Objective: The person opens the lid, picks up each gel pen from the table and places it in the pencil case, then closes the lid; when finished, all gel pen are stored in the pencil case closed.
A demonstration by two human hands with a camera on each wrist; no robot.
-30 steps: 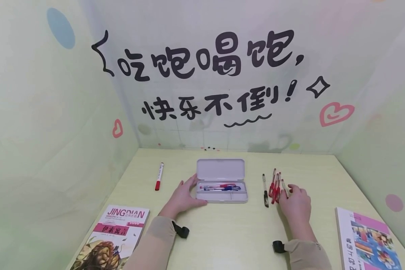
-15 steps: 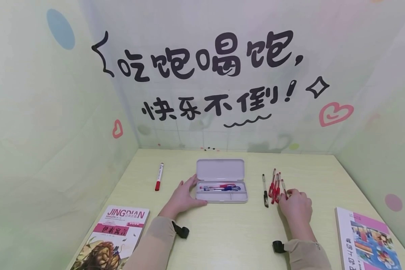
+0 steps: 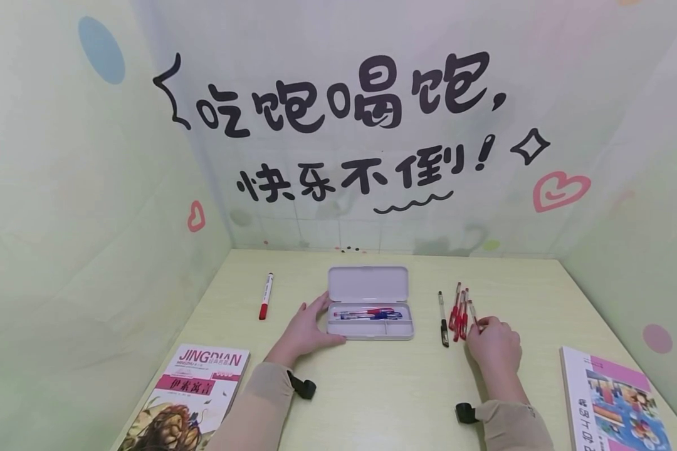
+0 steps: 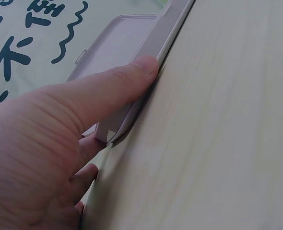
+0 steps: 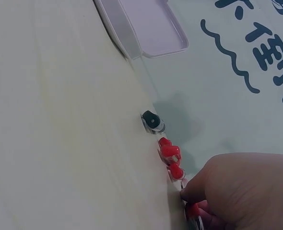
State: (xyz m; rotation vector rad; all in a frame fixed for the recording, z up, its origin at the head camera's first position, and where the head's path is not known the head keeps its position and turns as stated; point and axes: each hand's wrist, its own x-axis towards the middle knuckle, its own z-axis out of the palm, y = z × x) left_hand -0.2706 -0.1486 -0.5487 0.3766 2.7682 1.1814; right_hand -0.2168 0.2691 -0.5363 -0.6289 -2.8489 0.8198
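Head view: the open pencil case [image 3: 370,310] sits mid-bench [image 3: 372,388] and serves as the landmark. The left hand [image 3: 307,331] rests against the case's left end; the left wrist view shows the thumb [image 4: 117,86] laid straight along the tray's near edge, with the other fingers [image 4: 86,175] round the end corner, bracing rather than clamping. To the right of the case lies a black pen [image 3: 442,310], then a small bunch of red pens [image 3: 459,307]. The right hand [image 3: 493,344] is at the far-right pen of that bunch, the outer red pen [image 3: 474,315], its fingertips curled in and pinching the barrel near its lower end; the right wrist view confirms fingers [image 5: 194,191] closed on it, the pen low at the bench surface.

To do this pick well, I judge the grip should tighten on that one barrel only and lift straight up before swinging toward the case, so the neighbouring red pens are not dragged or rolled. The left hand should keep the case from sliding. Two pens already fill the long compartment [image 3: 367,311], so a new one should go in parallel to them.

Left of the case lies a red-capped marker [image 3: 266,295]; books [image 3: 194,391] flank the near corners.
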